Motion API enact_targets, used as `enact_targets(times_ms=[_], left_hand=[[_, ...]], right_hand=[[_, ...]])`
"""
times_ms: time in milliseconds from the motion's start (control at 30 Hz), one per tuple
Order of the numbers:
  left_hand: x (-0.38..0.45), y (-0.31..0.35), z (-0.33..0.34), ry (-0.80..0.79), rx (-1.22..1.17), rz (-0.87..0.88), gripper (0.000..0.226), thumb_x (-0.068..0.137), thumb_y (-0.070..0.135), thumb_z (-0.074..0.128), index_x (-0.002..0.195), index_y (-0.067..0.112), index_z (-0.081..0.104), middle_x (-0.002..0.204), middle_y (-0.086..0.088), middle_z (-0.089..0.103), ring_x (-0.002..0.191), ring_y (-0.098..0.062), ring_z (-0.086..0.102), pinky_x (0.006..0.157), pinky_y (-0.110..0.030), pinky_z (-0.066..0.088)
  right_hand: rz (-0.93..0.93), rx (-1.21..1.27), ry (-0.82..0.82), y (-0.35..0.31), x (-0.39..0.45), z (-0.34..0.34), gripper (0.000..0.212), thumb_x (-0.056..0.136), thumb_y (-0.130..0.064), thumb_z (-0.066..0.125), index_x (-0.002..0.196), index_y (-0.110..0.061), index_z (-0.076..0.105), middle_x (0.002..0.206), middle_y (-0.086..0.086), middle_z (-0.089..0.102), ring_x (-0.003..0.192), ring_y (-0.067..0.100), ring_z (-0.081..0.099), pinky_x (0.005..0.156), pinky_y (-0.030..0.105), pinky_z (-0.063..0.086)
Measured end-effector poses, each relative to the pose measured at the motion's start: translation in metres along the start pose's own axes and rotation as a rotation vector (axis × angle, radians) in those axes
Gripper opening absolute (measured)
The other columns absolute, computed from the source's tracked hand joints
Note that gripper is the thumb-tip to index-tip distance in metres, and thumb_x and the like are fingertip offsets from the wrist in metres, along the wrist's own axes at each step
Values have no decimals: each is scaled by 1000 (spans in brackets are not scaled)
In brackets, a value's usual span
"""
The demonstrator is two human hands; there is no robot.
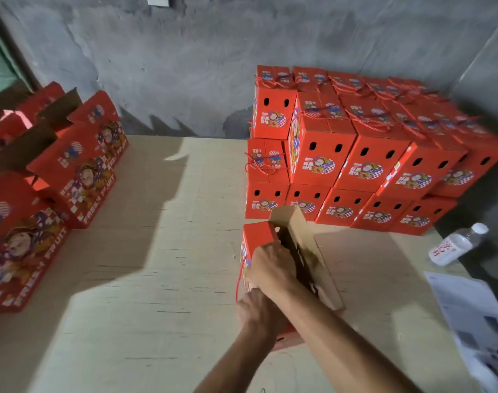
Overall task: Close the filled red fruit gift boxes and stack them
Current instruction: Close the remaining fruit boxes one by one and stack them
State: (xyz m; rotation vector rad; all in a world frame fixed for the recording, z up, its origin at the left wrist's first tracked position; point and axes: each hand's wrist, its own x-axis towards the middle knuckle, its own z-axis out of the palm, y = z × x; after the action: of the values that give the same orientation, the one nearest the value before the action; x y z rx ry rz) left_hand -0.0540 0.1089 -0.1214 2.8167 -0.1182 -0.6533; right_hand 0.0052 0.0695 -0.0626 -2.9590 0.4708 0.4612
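The red box is sitting on the near right of the table, one brown flap sticking up. Both hands, left hand and right hand, are pressing on its top; whether the fingers are curling around anything, I cannot tell. Pushing too hard could be bending the flap or tipping the box.

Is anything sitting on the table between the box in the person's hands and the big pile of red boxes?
Nothing visible. The half-open red box under both hands sits just in front of the stack of closed boxes, with only bare table between. The water bottle lies off to the right, clear of that path.
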Motion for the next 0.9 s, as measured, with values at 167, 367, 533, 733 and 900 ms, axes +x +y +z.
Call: enact_targets(times_ms=[167, 367, 533, 733, 900], left_hand=[[-11, -23, 8, -221, -572, 138, 57, 89, 40, 58, 137, 14, 39, 107, -15, 72, 83, -34, 74, 68, -40, 59], [26, -98, -39, 183, -734, 131, 38, 92, 13, 65, 129, 12, 57, 108, -2, 68, 83, -20, 71, 71, -38, 59], [33, -77, -60, 588, -266, 603, 11, 95, 24, 57, 97, 15, 63, 94, -1, 61, 86, -23, 55, 64, -38, 47], [36, -62, -18, 564, -187, 521, 22, 106, 31, 46, 95, 15, 57, 95, -1, 56, 84, -23, 45, 79, -40, 45], [43, -52, -19, 521, 78, 613, 40, 105, 50, 32, 103, 29, 65, 108, 4, 62, 105, -23, 52, 90, -40, 42]], right_hand=[[119, 322, 102, 23, 2, 38, 91, 85, -51, 77, 145, -1, 29, 139, 14, 50, 124, 32, 58, 97, 42, 54], [51, 468, 107, 35, 12, 52, 68, 78, -57, 78, 118, -20, 37, 117, -1, 63, 99, 25, 71, 79, 39, 57], [-376, 143, 16, 52, 8, 50, 76, 72, -66, 70, 130, -23, 46, 117, -3, 70, 103, 26, 70, 80, 34, 51], [-462, 299, 195, 60, -27, 59, 55, 72, -57, 72, 119, -29, 61, 120, -8, 71, 109, 16, 65, 90, 31, 54], [-396, 662, 569, 110, -66, 67, 22, 95, -22, 61, 114, -16, 70, 121, -9, 66, 112, 6, 61, 96, 26, 52]])
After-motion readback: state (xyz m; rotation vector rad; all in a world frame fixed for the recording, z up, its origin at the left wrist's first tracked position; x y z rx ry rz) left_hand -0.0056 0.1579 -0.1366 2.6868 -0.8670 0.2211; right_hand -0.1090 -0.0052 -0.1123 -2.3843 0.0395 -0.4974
